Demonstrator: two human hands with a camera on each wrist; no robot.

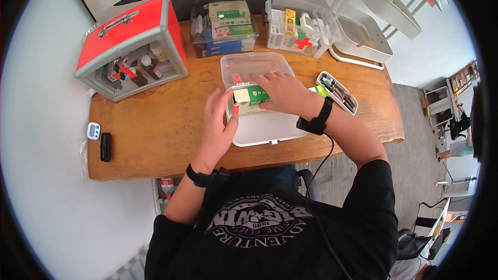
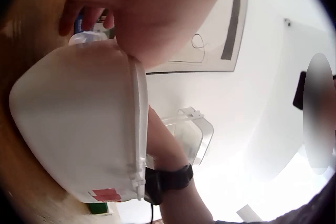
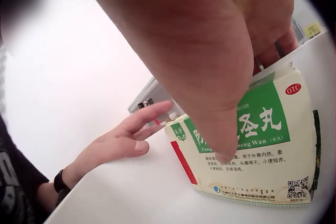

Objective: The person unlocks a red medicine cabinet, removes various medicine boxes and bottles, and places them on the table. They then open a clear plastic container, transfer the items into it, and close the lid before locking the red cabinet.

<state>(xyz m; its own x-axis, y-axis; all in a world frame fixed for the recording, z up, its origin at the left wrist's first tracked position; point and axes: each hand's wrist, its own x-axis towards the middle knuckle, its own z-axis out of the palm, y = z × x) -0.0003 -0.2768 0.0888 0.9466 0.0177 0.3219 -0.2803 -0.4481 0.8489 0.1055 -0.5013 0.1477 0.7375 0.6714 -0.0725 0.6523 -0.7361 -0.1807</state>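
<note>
A: How far is the packing judged to be?

B: Partly done. A green box [image 1: 251, 96] is being laid into the open white bin [image 1: 270, 129] on the worktop [image 1: 155, 129], pinched by the right hand [image 1: 284, 92].

A: And the left hand [image 1: 219, 124]?

B: Its straight fingers are pressed against the bin's wall. The lid [image 1: 254, 67] is still to be closed.

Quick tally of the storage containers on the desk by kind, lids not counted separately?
Red case: 1
White plastic box under the left hand and right hand: 1
Clear bins at the back: 2
Small open tray: 1
Total: 5
</note>
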